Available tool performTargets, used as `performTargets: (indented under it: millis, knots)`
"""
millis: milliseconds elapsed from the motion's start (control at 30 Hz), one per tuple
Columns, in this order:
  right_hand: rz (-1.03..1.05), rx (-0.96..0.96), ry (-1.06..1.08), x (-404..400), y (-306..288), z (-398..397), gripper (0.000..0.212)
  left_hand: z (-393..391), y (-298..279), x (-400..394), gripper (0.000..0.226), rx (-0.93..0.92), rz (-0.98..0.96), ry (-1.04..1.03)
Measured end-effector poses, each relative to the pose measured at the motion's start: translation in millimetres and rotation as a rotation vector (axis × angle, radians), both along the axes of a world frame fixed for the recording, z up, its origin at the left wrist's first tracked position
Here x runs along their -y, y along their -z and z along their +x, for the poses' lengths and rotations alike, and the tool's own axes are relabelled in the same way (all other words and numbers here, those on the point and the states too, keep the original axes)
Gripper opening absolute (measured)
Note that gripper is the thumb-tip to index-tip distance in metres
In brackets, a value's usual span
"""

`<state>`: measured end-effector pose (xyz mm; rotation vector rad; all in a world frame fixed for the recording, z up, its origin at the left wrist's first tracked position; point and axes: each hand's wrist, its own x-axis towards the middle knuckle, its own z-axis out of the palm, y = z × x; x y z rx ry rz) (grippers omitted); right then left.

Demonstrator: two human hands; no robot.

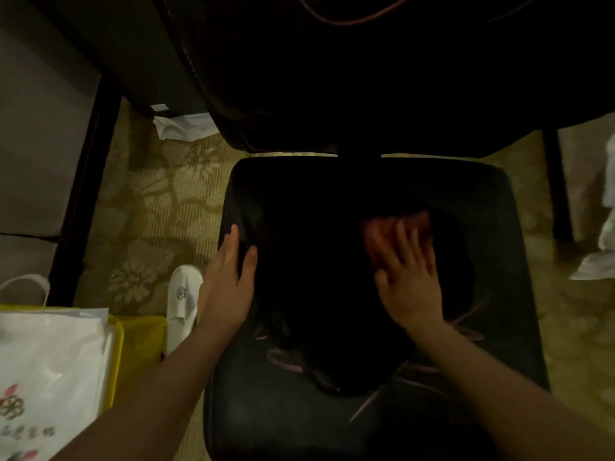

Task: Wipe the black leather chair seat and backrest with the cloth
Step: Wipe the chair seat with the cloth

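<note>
Black leather fills most of the view: the chair seat (366,410) lies below the camera, and the backrest (349,94) rises dark at its far edge. The leather at the front of the seat is cracked, with pale pinkish tears showing.

The right hand (407,277) lies flat on a reddish cloth (396,229) on the far right part of the seat. Its fingers (404,237) are spread and fairly straight, pressing down on the cloth rather than curling round it. The cloth is blurred and shows only past the fingertips and beside the palm, so its full shape cannot be told.

The left hand (229,284) rests on the left edge of the seat. The thumb lies on top of the leather and the index finger points forward along the rim; the other fingers seem to go over the side, and whether they curl under the edge cannot be seen. This hand holds no cloth.

Beside the seat on the left, a white slipper (181,304) lies on the patterned carpet (156,211). Nearer the lower left corner, a white bag (50,377) with a printed mark sits against something yellow (139,354). White crumpled paper (183,126) lies on the carpet near the backrest's left side, and more white material (599,261) shows at the right edge of the view.
</note>
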<state>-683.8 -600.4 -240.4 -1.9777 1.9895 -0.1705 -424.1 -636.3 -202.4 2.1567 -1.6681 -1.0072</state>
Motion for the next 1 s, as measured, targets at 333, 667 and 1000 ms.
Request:
performTargets:
  millis: [333, 667, 1000]
  knots:
    - [0.049, 0.006, -0.525, -4, 0, 143, 0.067, 11, -3, 2, 0.052, -0.256, -0.013, -0.09]
    - [-0.079, -0.112, -0.486, -2, 9, 14, 0.068, 22, 9, -6, 0.057, -0.141, -0.013, -0.067]
    - [0.014, -0.019, -0.591, -67, 1, 144, 0.069, 38, 1, -29, 0.049, -0.327, 0.106, -0.289]
